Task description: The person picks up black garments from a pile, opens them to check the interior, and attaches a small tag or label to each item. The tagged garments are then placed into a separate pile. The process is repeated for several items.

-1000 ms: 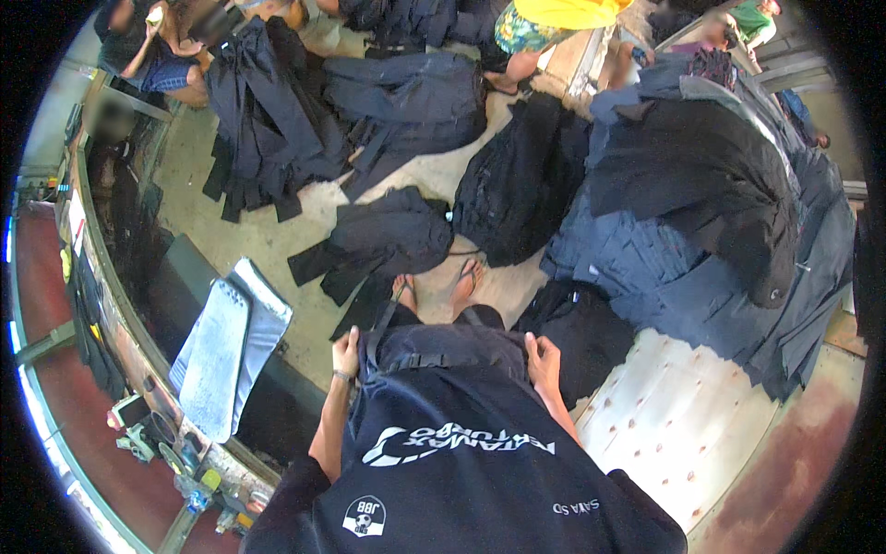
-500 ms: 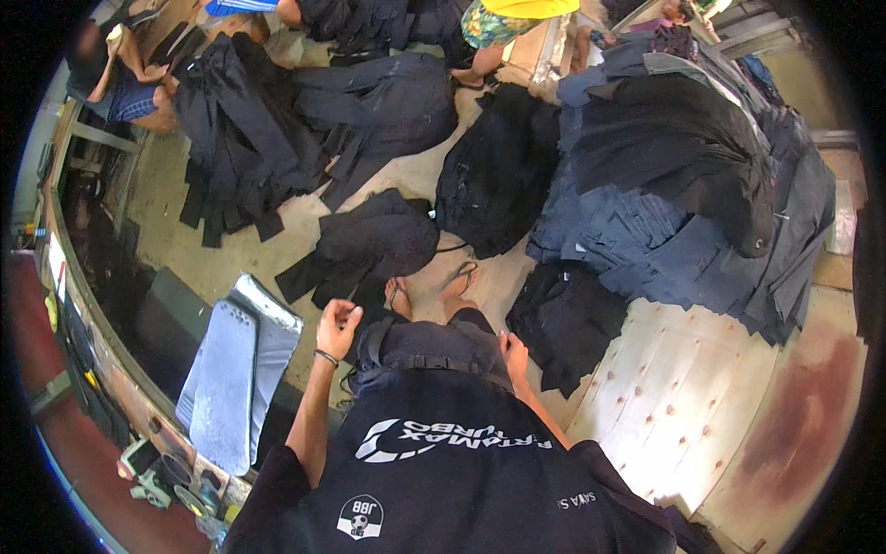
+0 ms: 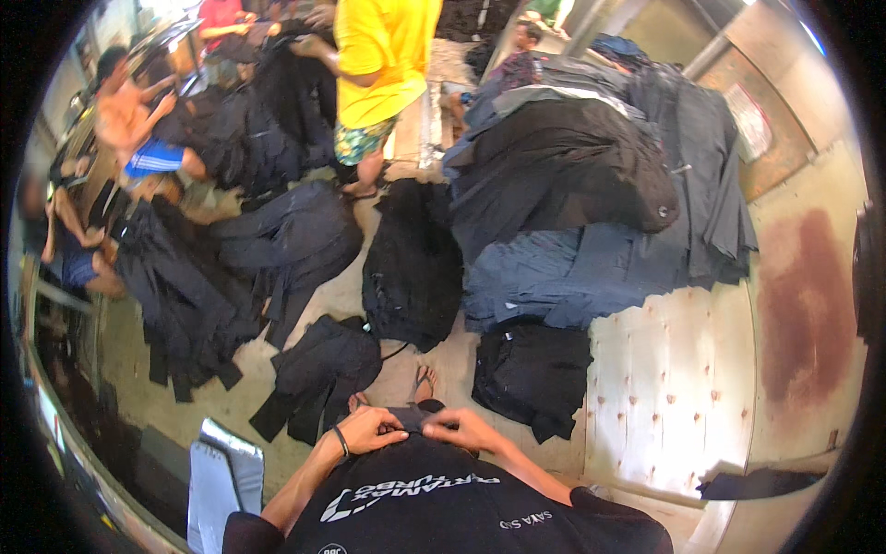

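Observation:
In front of my waist, both hands have come close together over a small piece of dark grey cloth (image 3: 406,417). My left hand (image 3: 369,431) has its fingers closed on the left edge of this cloth. My right hand (image 3: 460,430) is closed at the right edge, its fingertips slightly blurred. Whether the cloth is a loose piece or part of what I wear, I cannot tell. Past my hands, a black garment pile (image 3: 323,369) lies on the floor to the left. A bundled black pile (image 3: 413,263) sits farther ahead, and a folded black stack (image 3: 533,374) lies to the right.
A large heap of black and blue-grey cloth (image 3: 572,185) fills the right side, beside a pale quilted board (image 3: 674,388). More dark cloth (image 3: 189,286) lies left. A silvery padded panel (image 3: 226,480) stands near my left arm. A person in yellow (image 3: 383,65) stands ahead; others sit at left.
My hands, apart before at either side of my waist, have met in front of it on the dark grey cloth. The view has tilted up and turned right, showing more people.

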Demonstrator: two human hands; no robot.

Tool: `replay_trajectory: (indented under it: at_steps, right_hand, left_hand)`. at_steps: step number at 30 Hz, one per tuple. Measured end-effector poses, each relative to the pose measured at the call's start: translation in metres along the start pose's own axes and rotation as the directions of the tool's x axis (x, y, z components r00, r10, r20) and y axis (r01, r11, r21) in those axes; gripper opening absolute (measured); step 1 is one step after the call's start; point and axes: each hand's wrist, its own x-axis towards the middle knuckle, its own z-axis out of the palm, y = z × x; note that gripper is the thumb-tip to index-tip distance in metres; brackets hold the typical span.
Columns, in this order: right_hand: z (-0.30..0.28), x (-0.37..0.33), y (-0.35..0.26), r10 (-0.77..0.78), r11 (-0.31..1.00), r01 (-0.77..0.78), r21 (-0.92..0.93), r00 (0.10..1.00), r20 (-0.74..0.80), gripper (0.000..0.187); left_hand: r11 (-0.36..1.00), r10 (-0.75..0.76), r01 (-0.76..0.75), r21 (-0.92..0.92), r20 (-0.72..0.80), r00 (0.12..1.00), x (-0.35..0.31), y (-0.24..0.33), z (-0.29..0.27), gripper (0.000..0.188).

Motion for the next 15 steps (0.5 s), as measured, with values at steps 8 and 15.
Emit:
replay_trajectory:
  at_steps: [8,15]
  right_hand:
    - [-0.086,-0.005,0.035,-0.033,0.992,0.016,-0.122,0.989,-0.141,0.042]
    - [-0.397,0.001,0.055,-0.225,0.966,-0.050,-0.256,0.335,-0.915,0.041]
  left_hand:
    - [0.950,-0.039,0.079,-0.301,0.137,0.990,0.079,-0.003,0.030,0.037]
    - [0.787,-0.430,0.487,-0.379,0.229,0.873,0.107,-0.078,0.072,0.065]
